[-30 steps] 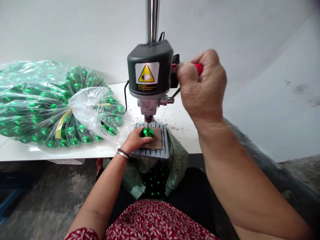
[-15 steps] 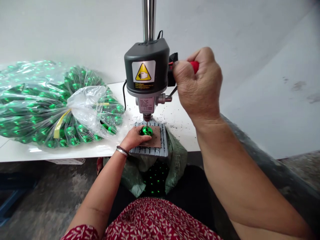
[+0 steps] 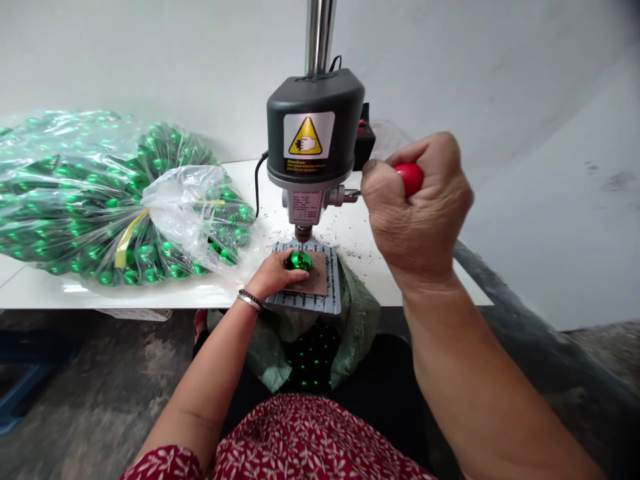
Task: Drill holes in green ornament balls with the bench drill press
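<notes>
Two hands occupied: left hand gripped green ball beneath drill bit, likely steadying it; right hand clenched red knob.

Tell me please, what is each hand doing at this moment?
Left hand: closed around a green ball under the drill bit.
Right hand: closed on the red knob of the drill's lever.

We see soft, moderately bright light, with sharp glints on the green ball at our left fingers. Left of them, glare streaks the tabletop; below, the floor falls dark. Above them, the label's small print looks soft.
</notes>
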`<state>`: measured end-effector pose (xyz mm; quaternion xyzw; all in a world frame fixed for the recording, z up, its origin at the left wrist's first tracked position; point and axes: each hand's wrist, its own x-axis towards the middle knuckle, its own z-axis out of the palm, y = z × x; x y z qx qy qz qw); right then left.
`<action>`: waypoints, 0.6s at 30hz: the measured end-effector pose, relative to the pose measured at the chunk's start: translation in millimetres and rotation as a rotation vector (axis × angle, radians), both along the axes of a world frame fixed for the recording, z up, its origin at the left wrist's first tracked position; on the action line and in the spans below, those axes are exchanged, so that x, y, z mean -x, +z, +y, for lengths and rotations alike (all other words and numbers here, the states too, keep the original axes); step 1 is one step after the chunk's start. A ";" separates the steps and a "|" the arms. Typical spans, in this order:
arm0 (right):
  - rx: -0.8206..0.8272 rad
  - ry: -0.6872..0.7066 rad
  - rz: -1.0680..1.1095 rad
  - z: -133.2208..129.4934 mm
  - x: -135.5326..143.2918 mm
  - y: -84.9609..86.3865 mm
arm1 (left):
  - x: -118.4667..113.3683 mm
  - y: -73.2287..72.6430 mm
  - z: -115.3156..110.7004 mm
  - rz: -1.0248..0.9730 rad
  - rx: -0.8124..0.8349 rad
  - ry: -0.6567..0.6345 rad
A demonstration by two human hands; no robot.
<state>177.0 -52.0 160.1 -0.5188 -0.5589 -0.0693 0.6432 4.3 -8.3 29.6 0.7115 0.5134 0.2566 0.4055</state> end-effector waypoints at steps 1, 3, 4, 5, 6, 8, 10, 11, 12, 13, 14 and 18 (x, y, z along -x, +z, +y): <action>-0.006 -0.012 -0.006 -0.5 0.3 -1.4 | -0.4 -0.3 -0.2 0.015 -0.005 0.002; -0.008 -0.031 -0.016 -1.4 0.8 -3.7 | -1.0 -1.2 -0.3 0.047 -0.028 0.006; -0.008 -0.040 -0.018 -2.0 1.1 -4.5 | -1.2 -1.9 -0.2 0.057 -0.043 0.007; -0.009 -0.046 -0.019 -2.5 1.5 -5.1 | -1.3 -2.5 0.0 0.062 -0.059 0.007; -0.010 -0.050 -0.019 -3.0 1.9 -5.6 | -1.4 -3.2 0.2 0.061 -0.071 0.004; -0.013 -0.049 -0.018 -3.8 2.8 -6.2 | -1.4 -4.3 0.5 0.054 -0.086 0.001; -0.018 -0.050 -0.014 -4.2 3.7 -6.9 | -1.4 -5.1 0.8 0.051 -0.085 0.004; -0.019 -0.051 -0.010 -4.5 4.2 -7.6 | -1.4 -5.4 0.9 0.053 -0.082 0.007; -0.022 -0.054 -0.008 -4.8 4.5 -8.6 | -1.4 -5.7 1.0 0.053 -0.078 0.007; -0.025 -0.057 -0.009 -5.3 4.8 -9.8 | -1.4 -5.9 1.1 0.053 -0.074 0.008; -0.026 -0.062 -0.010 -5.8 4.9 -11.4 | -1.4 -6.1 1.3 0.052 -0.071 0.006; -0.030 -0.076 -0.025 -7.8 4.8 -17.9 | -1.6 -6.4 1.6 0.043 -0.049 0.007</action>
